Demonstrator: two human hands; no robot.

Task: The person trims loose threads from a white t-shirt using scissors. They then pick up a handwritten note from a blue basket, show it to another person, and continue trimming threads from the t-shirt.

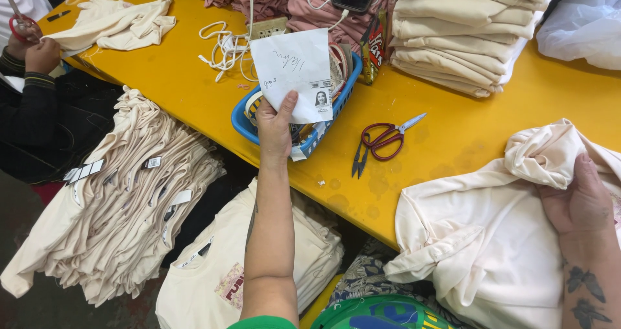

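Grip check: your left hand (275, 127) is pinched shut on a white paper slip (294, 73), and your right hand (582, 199) is clamped on a cream garment (482, 238).

You've got the slip held up by its bottom edge, thumb on the front, right over the blue basket (240, 123) at the near edge of the yellow counter (187, 76). The garment is bunched up on the counter's near right corner and spills over the edge, with your right hand closed over its gathered top. Red-handled scissors (385, 140) lie on the counter between the basket and the garment, with small dark snips (358, 161) just beside them. A folded cream stack (462, 34) sits at the far side, and more cream shirts (116, 199) are piled below the counter on your left. Another person's hands (32, 47) work with red scissors at the far left corner.
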